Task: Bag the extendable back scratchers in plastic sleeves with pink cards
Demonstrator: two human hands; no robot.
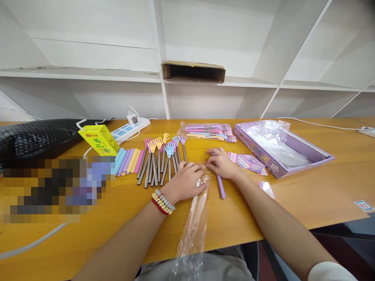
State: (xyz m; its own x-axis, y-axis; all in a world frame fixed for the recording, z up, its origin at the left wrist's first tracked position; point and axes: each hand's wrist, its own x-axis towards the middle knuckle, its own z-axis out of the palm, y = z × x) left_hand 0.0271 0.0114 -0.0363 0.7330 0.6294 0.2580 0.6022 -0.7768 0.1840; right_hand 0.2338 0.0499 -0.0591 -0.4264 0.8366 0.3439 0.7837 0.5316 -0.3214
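My left hand [189, 182], with beaded bracelets at the wrist, is closed on the upper end of a long clear plastic bag [191, 230] that hangs over the table's front edge. Just right of it, my right hand [224, 164] has its fingers bent near the bag's top, over a purple stick [220, 187]; its exact grip is unclear. Metal rods with coloured claw-shaped ends [158, 164] lie to the left of my hands. Beside them is a row of pastel tubes [129, 160]. Small printed cards [250, 163] lie right of my right hand.
Packed items [208, 130] lie at the back. An open purple box [304, 167] with plastic inside stands right. Back left are a yellow carton [101, 141], a power strip [131, 128] and a black bubble-wrap package [43, 136]. A cable crosses the left side. Shelves [219, 43] rise behind.
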